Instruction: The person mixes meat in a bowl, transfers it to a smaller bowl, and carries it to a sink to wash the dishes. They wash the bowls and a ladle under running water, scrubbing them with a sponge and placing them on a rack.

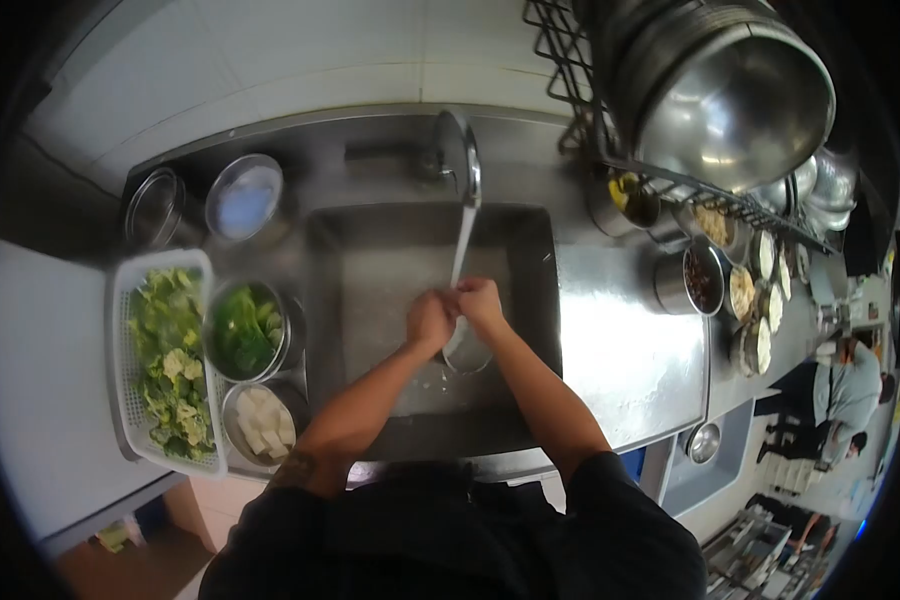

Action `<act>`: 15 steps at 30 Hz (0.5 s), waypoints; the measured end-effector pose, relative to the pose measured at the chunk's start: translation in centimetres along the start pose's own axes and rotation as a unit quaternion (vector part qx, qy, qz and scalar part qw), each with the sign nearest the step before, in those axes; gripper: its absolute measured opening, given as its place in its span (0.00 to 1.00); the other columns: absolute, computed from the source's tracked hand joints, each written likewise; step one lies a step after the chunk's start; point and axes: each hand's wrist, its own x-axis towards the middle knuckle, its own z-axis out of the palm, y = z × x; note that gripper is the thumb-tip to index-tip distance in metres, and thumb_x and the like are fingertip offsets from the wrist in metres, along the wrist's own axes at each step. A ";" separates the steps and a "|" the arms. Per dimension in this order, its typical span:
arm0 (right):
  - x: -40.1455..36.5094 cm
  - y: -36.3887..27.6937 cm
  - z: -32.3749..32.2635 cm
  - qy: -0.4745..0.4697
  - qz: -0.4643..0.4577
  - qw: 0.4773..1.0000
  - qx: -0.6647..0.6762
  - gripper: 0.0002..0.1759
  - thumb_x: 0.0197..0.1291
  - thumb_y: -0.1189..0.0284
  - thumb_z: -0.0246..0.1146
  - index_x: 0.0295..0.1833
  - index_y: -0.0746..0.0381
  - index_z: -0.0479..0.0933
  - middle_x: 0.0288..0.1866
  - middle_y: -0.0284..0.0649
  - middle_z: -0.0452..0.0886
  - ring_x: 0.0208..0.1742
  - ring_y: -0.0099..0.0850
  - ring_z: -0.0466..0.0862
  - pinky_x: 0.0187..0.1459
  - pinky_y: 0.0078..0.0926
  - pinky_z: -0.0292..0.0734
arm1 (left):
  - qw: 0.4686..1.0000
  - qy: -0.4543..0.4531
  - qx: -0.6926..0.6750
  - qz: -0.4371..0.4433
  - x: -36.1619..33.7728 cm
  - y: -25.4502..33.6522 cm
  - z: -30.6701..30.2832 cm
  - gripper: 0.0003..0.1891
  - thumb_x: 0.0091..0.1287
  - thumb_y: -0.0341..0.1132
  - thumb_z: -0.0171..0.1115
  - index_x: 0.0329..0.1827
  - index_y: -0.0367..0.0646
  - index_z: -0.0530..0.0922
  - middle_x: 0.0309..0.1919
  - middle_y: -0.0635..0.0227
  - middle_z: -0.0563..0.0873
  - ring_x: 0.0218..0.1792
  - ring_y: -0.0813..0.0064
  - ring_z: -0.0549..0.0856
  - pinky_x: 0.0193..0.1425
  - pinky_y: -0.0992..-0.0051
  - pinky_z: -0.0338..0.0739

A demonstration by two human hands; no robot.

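Note:
My left hand (431, 322) and my right hand (481, 303) meet over the middle of the steel sink (370, 425). Their fingers are curled together, and I cannot tell what, if anything, is between them. A stream of water (464, 245) runs from the curved faucet (473, 170) down onto the fingers. Just below the hands, a rounded pale outline shows in the sink, partly covered by the right wrist.
Left of the sink stand a white basket (121, 345) of broccoli and cauliflower, a pot of green leaves (245, 335) and a bowl of white chunks (263, 422). Metal bowls (740, 105) sit on the rack overhead at right. Food containers (678, 283) line the right counter; people (850, 385) are beyond.

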 end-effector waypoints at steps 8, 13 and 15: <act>7.8 -3.7 -1.5 -0.088 0.029 0.987 0.132 0.18 0.59 0.63 0.71 0.43 0.67 0.78 0.30 0.38 0.80 0.27 0.30 0.80 0.28 0.27 0.77 | 0.987 0.088 0.096 0.095 -5.8 -4.9 -3.6 0.07 0.49 0.26 0.63 0.32 0.38 0.84 0.57 0.64 0.78 0.64 0.59 0.71 0.67 0.48 0.61; 14.4 -13.3 0.2 -0.129 0.224 0.954 0.152 0.18 0.61 0.59 0.67 0.43 0.62 0.74 0.29 0.38 0.75 0.34 0.35 0.80 0.38 0.36 0.82 | 0.961 0.145 0.118 0.206 -12.0 -4.9 -7.0 0.05 0.43 0.25 0.62 0.25 0.40 0.81 0.56 0.68 0.79 0.64 0.61 0.72 0.68 0.48 0.56; 16.4 -14.4 0.5 -0.142 0.175 0.931 0.286 0.15 0.61 0.60 0.66 0.40 0.61 0.74 0.29 0.37 0.75 0.32 0.33 0.79 0.38 0.34 0.81 | 0.947 0.149 0.164 0.232 -13.8 -5.0 -7.8 0.03 0.44 0.25 0.62 0.22 0.42 0.79 0.57 0.69 0.78 0.66 0.63 0.70 0.67 0.45 0.57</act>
